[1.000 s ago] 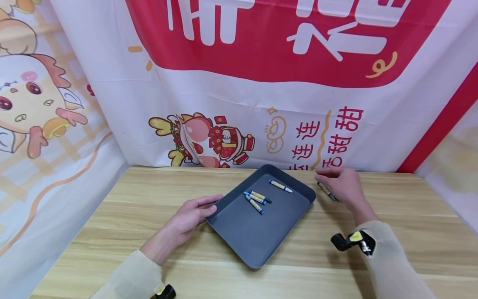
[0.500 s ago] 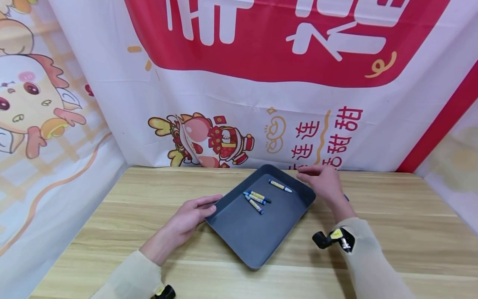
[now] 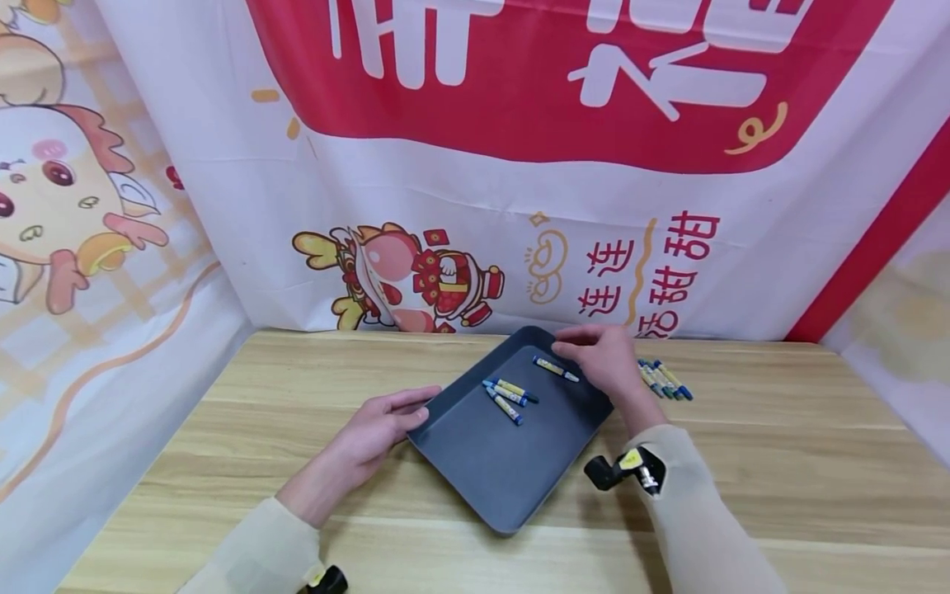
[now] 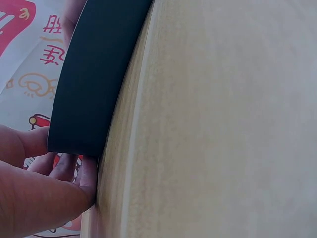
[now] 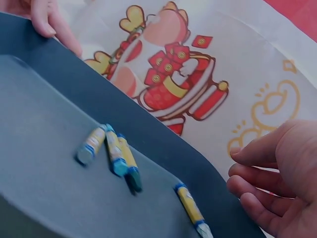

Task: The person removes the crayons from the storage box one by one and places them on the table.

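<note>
Your hands both lie relaxed, the left hand point(image 3: 378, 429) steadying the dark grey plastic tray point(image 3: 482, 470) on the wooden bench point(image 3: 779, 462), the right hand point(image 3: 604, 363) empty above its far corner, where it could nudge the tray or scatter the blue-and-yellow crayons point(image 3: 508, 396) inside.

View: left wrist cam only, v. close, tilted.
Tray point(image 4: 94, 84): I see its dark outer wall as a broad band running from top centre down to lower left; inside not visible.
Left hand point(image 4: 34, 193): bottom-left corner, large and blurred; fingers point(image 4: 67, 166) touch the tray's near corner from below/outside. Can't tell how tightly.
Table point(image 4: 223, 124): pale wood grain, fills the whole right side; tray wall sits right against it.
Backdrop point(image 4: 34, 64): white cloth w/ red characters and gold squiggles, upper left behind tray.
</note>
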Available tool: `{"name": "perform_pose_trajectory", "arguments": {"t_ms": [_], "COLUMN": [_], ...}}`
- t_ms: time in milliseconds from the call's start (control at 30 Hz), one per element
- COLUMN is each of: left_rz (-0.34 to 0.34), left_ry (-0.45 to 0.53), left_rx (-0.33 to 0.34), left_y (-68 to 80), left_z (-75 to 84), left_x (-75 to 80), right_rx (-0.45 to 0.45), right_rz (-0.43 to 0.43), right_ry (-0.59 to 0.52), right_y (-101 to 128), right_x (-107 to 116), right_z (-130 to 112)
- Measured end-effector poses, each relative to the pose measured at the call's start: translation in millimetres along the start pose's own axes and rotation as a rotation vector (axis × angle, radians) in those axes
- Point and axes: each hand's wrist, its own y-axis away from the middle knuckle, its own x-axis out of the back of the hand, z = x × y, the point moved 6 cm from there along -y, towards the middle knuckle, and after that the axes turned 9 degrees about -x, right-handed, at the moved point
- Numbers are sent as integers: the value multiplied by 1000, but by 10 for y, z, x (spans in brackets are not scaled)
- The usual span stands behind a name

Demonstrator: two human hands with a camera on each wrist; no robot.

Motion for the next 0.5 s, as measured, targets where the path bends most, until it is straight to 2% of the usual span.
{"name": "perform_pose_trajectory", "arguments": {"t_ms": [300, 500], "left_rz": [0, -7], "left_ry": [10, 16], "left_rx": [8, 11], "left_y": [-10, -3], "left_z": [-8, -4], "left_x": [18, 22], "right_rx": [-7, -34], "right_rz": [-50, -87], "right_ry": [73, 78], "right_y": [14, 32], "right_x": [-274, -426], "right_z": [-99, -110]}}
